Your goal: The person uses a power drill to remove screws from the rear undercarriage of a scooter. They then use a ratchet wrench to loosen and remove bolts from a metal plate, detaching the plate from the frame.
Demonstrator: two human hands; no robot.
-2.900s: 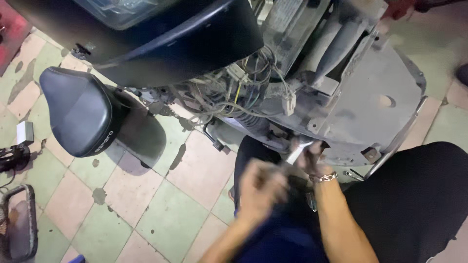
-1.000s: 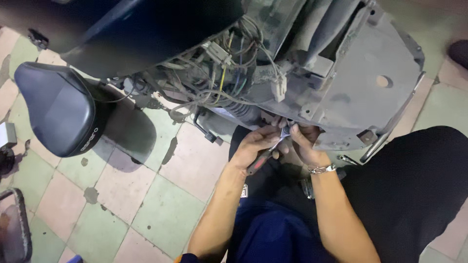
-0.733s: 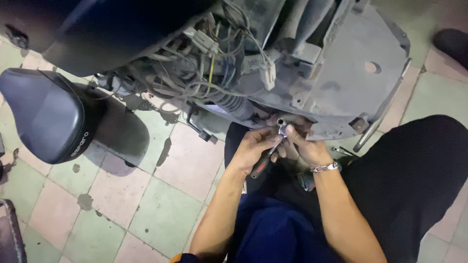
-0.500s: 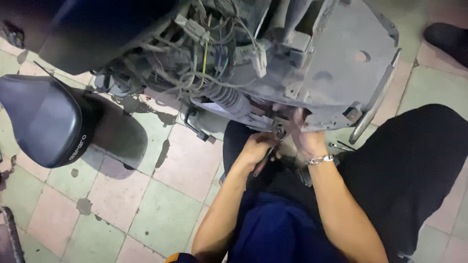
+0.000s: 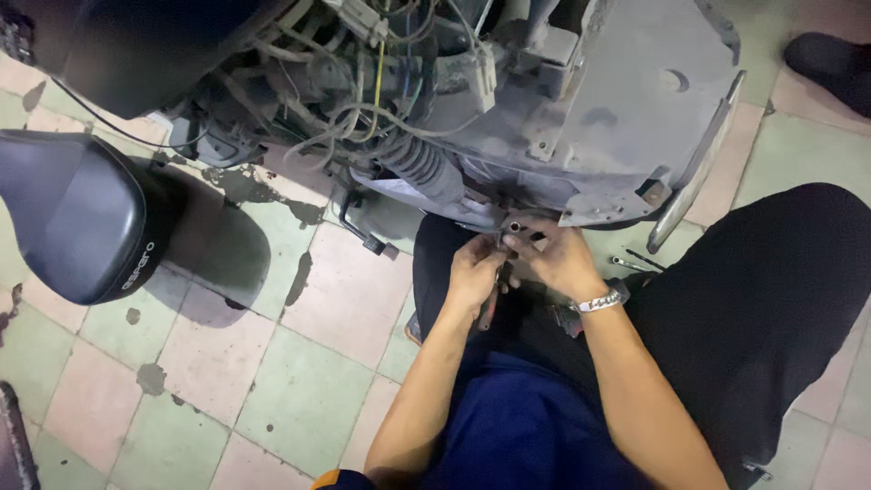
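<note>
Head view: a scooter stripped of its covers fills the top of the picture. Its grey plastic panel (image 5: 626, 118) hangs over the person's lap, and a tangle of wires (image 5: 363, 100) and a ribbed rubber hose (image 5: 413, 168) crowd the space to the left of the hands. A black seat (image 5: 77, 218) lies on the tiled floor (image 5: 272, 363) well to the left, apart from the scooter. A dark shoe (image 5: 830, 63) shows at the top right corner. Two thin metal tools (image 5: 635, 263) lie on the floor just beside the right wrist, under the panel's edge.

The hands meet at a small metal socket (image 5: 515, 226), a short shiny cylinder with its open end facing up, right under the lower edge of the grey panel. The left hand (image 5: 474, 272) has its fingers curled shut around a dark tool handle (image 5: 490, 304) that runs down from the socket toward the lap. The right hand (image 5: 558, 259), with a silver bracelet (image 5: 599, 302) on its wrist, has its fingers bent together and pressed around the socket's side.

The part the socket sits on is hidden by the fingers and shadow. The handle's lower end is hard to make out against the dark trousers. The scooter is cut off at the top.
</note>
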